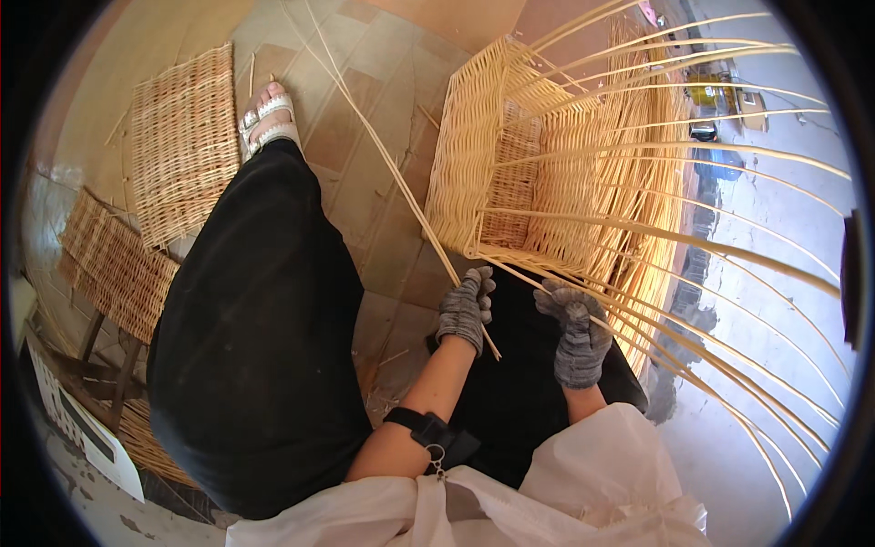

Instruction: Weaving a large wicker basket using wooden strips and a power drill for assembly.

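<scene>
A half-woven wicker basket (453,173) lies on its side in front of me, its opening turned to the right and long pale stakes (674,239) fanning out from it. My left hand (463,314), in a grey knitted glove, is closed around a pair of long wicker rods (390,169) just below the basket's near corner. These rods stretch away to the far left across the floor. My right hand (576,335), gloved alike, sits under the near stakes with its fingers curled on a thin wicker rod (519,272) running from that corner. Its grip is partly hidden.
Two flat woven wicker panels (185,146) (118,264) lie at the left. Behind the basket stands a thick bundle of rods (652,182). My black-clad leg (264,337) and sandalled foot (270,118) are left of the basket. Tiles (351,137) cover the floor.
</scene>
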Available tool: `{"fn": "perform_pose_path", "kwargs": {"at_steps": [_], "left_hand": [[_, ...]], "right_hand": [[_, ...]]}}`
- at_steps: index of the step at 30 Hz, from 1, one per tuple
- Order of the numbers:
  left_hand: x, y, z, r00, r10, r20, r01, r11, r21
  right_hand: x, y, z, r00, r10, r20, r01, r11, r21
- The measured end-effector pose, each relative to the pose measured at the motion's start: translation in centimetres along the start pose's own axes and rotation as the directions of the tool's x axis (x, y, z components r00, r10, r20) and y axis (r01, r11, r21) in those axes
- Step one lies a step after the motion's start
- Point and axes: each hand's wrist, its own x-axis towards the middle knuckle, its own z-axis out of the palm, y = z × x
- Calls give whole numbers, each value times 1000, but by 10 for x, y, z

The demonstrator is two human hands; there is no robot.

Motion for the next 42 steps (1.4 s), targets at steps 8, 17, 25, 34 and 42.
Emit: {"fn": "perform_pose_path", "kwargs": {"at_steps": [8,17,25,34,42], "left_hand": [[-4,3,0,999,-2,-42,2,1000,-3],[-16,19,19,991,-59,124,82,978,-190],[-5,34,37,937,-305,-170,268,941,-207],[5,32,41,923,-314,-221,238,920,-312],[3,37,17,973,-227,42,229,973,-33]], "right_hand": [[1,13,2,998,53,15,-52,996,-78],[10,12,32,987,-155,46,161,927,-338],[33,19,47,969,29,244,40,961,-272],[40,33,40,887,-49,460,448,338,-828],[42,25,46,939,220,263,-23,806,-592]]}}
